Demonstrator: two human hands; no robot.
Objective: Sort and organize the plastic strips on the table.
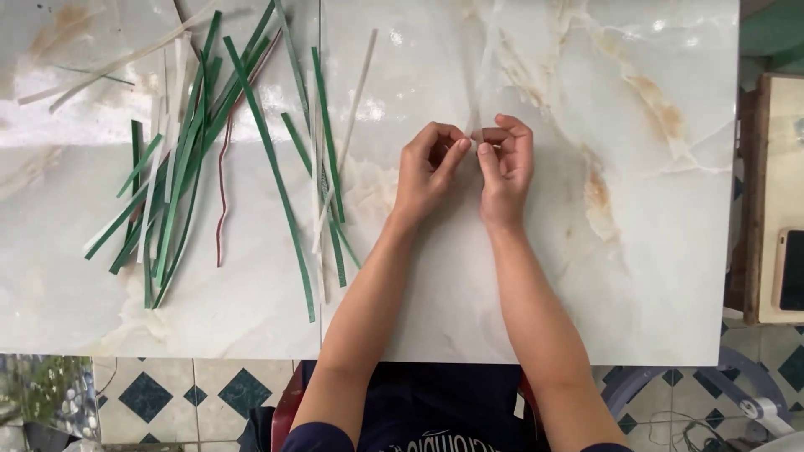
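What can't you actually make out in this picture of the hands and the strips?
- Head view: the pale strip pinched between the left hand and right hand nearly vanishes against the marble table; its far end is unclear.
- The lower strips in the green and white pile are covered by upper ones.
- The dark tablet is cut off by the right edge.

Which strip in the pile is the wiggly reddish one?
The reddish-brown strip, lying in the left pile on the marble table. It is thin and wavy, while the green strips and white strips around it are straight.
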